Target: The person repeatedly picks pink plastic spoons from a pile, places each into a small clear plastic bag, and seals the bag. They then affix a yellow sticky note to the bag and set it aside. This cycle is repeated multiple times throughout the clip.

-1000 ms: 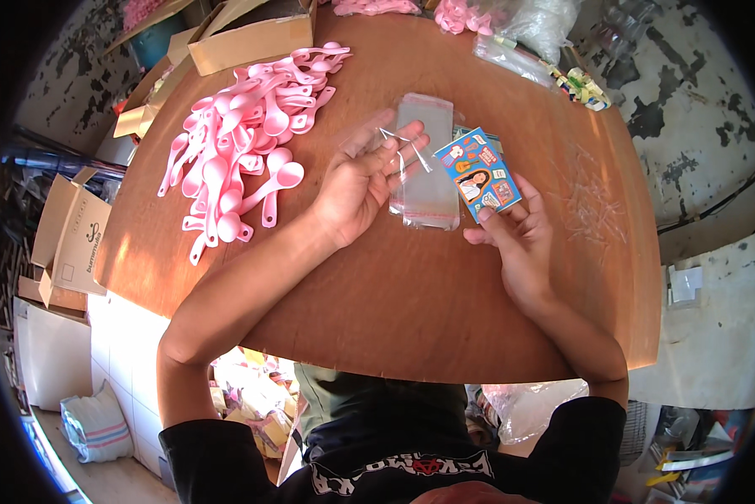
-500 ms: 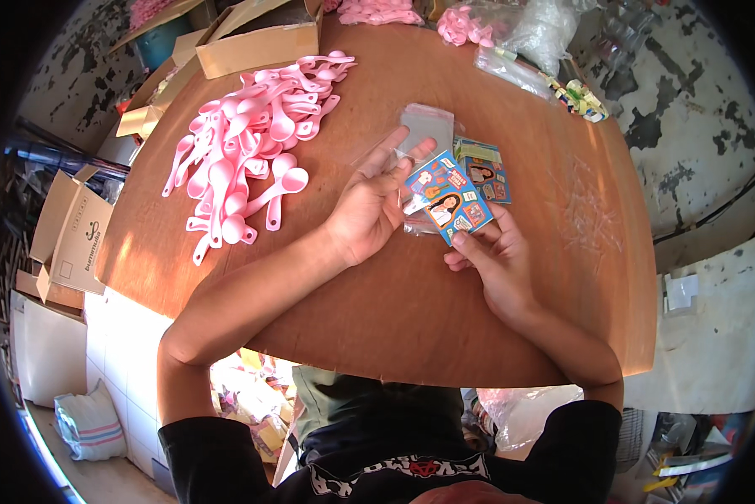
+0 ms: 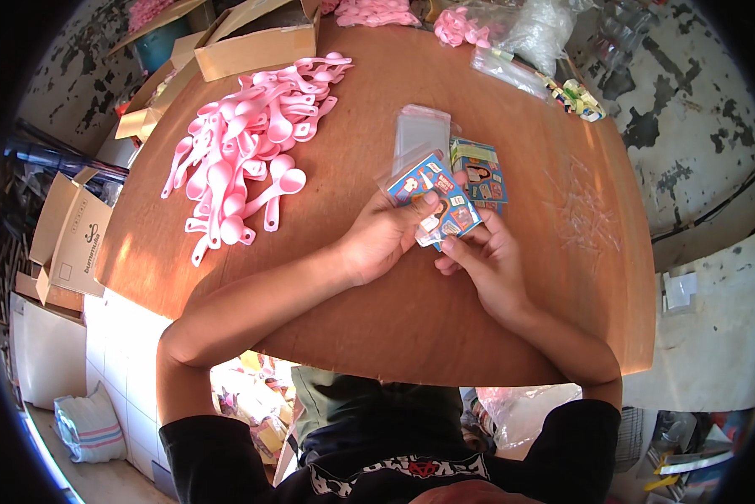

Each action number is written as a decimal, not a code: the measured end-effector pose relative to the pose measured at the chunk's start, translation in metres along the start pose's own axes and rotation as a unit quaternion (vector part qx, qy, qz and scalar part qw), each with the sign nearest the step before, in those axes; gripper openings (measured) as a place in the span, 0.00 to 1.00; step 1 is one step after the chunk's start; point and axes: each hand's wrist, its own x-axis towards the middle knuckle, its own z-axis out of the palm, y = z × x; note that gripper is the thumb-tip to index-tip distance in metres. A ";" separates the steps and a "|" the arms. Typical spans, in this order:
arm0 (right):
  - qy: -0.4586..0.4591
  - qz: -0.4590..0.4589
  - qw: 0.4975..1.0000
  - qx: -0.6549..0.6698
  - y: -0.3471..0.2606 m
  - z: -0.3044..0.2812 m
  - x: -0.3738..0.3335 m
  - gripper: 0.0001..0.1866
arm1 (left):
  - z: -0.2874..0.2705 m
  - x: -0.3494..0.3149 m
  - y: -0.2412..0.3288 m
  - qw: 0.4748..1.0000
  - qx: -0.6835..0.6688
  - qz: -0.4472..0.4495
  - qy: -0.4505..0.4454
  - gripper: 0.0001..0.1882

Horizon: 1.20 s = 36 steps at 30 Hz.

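A small blue printed card is held between my two hands over the middle of the table. My left hand grips its left side, the thumb pressed flat across the front. At the lower right corner, my right hand pinches the edge between thumb and fingers. Clear plastic shows along the card's lower edge; whether it encloses the whole card I cannot tell. Just beyond lie a stack of flat clear plastic bags and a pile of similar blue cards, partly hidden by the held one.
Pink plastic measuring spoons lie heaped on the table's left part. Thin clear sticks are scattered at right. An open cardboard box stands at the far left edge. Plastic packs and more pink pieces sit at the far side.
My left hand, whose fingers were raised and spread beside the card, has closed on it with the thumb over its front. The card has shifted slightly left, and the right hand's fingers have moved along its lower edge.
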 end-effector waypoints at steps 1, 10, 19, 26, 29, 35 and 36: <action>0.001 -0.008 1.000 0.004 0.001 0.000 0.001 0.17 | 0.003 -0.001 -0.002 1.000 -0.002 0.005 0.014 0.27; 0.012 -0.030 0.999 -0.011 0.000 0.000 0.003 0.17 | -0.004 -0.001 -0.009 0.994 0.097 0.015 0.038 0.15; 0.011 -0.018 0.999 0.050 -0.002 -0.003 0.002 0.12 | -0.003 -0.002 -0.004 0.998 0.024 0.011 0.062 0.13; 0.007 -0.054 0.998 0.020 0.006 -0.005 0.002 0.11 | 0.000 -0.008 -0.006 0.996 0.069 -0.049 -0.028 0.12; 0.000 -0.066 0.998 0.020 0.006 -0.006 0.002 0.11 | 0.006 -0.009 -0.012 0.994 0.102 -0.033 -0.015 0.11; 0.005 -0.055 0.998 -0.004 0.005 -0.005 0.000 0.08 | -0.002 -0.008 -0.024 0.986 0.165 -0.003 -0.039 0.12; -0.005 -0.061 0.998 0.007 0.007 -0.007 0.000 0.08 | 0.001 -0.008 -0.023 0.984 0.169 -0.005 -0.053 0.13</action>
